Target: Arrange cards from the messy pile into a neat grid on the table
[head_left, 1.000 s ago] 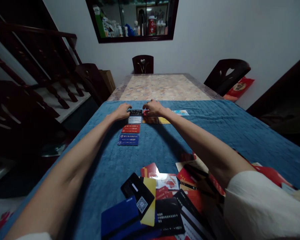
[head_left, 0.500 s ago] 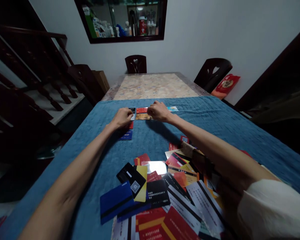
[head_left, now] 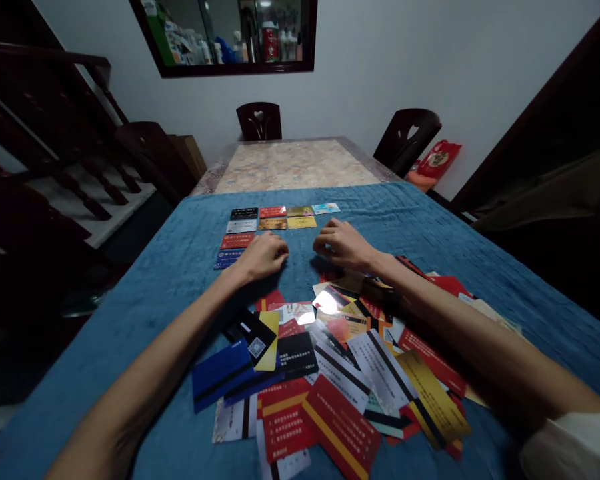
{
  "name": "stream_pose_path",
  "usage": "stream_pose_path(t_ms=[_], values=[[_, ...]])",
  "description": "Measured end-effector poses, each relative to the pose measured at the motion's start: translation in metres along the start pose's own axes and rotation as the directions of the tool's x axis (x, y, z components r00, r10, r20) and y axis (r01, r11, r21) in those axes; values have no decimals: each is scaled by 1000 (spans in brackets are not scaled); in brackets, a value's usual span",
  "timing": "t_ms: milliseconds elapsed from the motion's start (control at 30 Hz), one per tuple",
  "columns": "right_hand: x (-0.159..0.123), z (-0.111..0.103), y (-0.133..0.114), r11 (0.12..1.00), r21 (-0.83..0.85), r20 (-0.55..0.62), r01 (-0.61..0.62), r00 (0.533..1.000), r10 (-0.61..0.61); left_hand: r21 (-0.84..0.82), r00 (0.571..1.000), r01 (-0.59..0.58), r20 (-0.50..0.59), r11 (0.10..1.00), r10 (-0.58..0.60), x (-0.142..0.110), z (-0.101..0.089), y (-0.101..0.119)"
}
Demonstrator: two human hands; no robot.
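Both my hands hover over a blue cloth (head_left: pixel 145 293) spread on the table. My left hand (head_left: pixel 264 257) has its fingers curled inward, just right of a column of cards that ends in a dark blue card (head_left: pixel 229 258). My right hand (head_left: pixel 343 244) is also loosely curled, with nothing visible in it. Beyond the hands lie neat rows of cards (head_left: pixel 273 219): black, white, red, orange, yellow and a pale one. Near me sprawls a loose heap of plastic cards (head_left: pixel 330 373), red, black, blue, gold and white, partly under my right forearm.
Past the cloth the table top (head_left: pixel 290 167) shows a marbled pattern. Dark wooden chairs stand at the far end (head_left: pixel 259 121) and far right (head_left: pixel 407 137). A stair railing (head_left: pixel 55 133) runs along the left. A red bag (head_left: pixel 433 162) sits by the wall.
Both hands have pulled back toward me from the far card rows, which now lie uncovered. The camera has tipped down, showing more of the loose heap.
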State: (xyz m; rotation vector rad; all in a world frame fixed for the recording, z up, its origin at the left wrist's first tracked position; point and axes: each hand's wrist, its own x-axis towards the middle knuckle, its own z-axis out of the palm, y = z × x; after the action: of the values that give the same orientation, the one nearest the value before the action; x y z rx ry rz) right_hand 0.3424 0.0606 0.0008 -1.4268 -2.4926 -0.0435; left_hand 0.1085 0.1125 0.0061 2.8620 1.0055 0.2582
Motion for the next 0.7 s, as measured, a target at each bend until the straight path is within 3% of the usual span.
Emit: stream_pose_path(t_ms=[167,367,600,700], values=[[-26,-7,1,991,106,4,76,997,-77,-13,991,-115,66,993,116,-7,-4,43],[-34,-16,0,985,150,-37,88,996,-83,-93,957,-243,142,966,254,-20,-7,87],[-38,-30,-8,975,173,-43,141,990,-136,-219,907,-320,209,922,365,-38,0,107],[-39,-33,-9,975,170,-43,142,990,-137,-269,851,-425,208,864,483,-43,-1,115]])
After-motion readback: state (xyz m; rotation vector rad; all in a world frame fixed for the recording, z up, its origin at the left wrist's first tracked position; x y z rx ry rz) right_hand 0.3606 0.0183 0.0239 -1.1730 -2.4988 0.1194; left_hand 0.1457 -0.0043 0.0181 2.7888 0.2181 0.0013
